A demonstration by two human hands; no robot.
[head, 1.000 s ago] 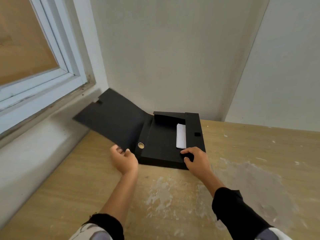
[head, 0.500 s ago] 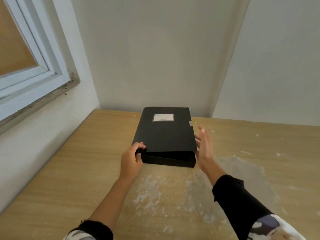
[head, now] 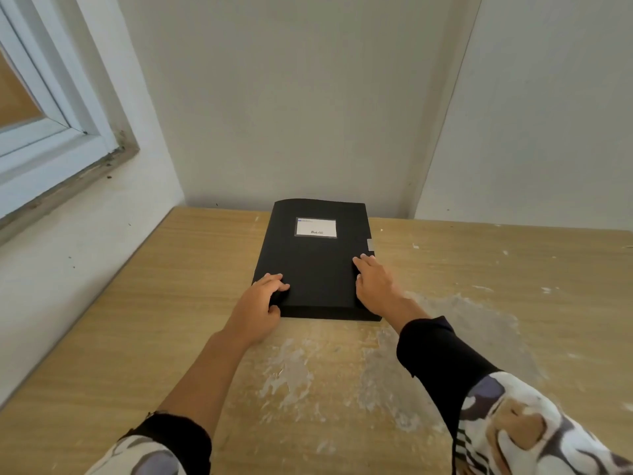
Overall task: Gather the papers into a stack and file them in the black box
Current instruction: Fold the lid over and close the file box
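Observation:
The black box (head: 317, 262) lies flat on the wooden table, its lid folded down over it and a white label near its far end. The papers are hidden inside. My left hand (head: 261, 301) grips the box's near left corner, fingers on top and thumb against the front edge. My right hand (head: 375, 286) rests flat on the lid along the right edge, fingers spread and pointing toward a small grey closure tab (head: 370, 244) on that side.
The wooden table (head: 171, 320) has worn white patches in front of the box. A white wall stands close behind the box, and a window sill and frame (head: 58, 156) run along the left side.
The open lid was swung over from the left and laid down on the box, covering the papers. My right hand moved from beside the box onto the lid; my left shifted to the corner.

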